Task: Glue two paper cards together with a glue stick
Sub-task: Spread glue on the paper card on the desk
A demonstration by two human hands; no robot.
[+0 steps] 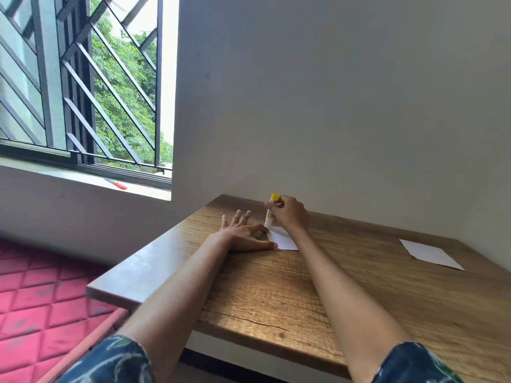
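The right hand [289,214] is curled round a glue stick [270,212], holding it nearly upright with its yellow end up and its lower end down on the far corner of a white paper card [282,239]. That stance suits spreading glue: the stick is stood on end so its tip meets the paper squarely. Whether the tip truly touches the card is hard to tell at this distance, though it looks so.

The left hand [243,234] lies flat at the card's 9 o'clock, fingers straight and spread, with the thumb and forefinger reaching onto the card's near-left edge. It grips nothing; it appears to pin the card so the stick cannot drag it across the wood.

The second paper card [431,254] lies flat and untouched at 3 o'clock from the first, well apart, near the right wall. It is likely kept clear of the glue until the first card is coated, so the joining step is not yet done.

Both cards rest on a wooden table [276,294] with strong grain, set into a corner of plain pale walls. At 10 o'clock is a barred window [83,92] with green trees beyond, and a small red object [119,184] lies on its sill. A red quilted mat [41,294] covers the floor at 8 o'clock.
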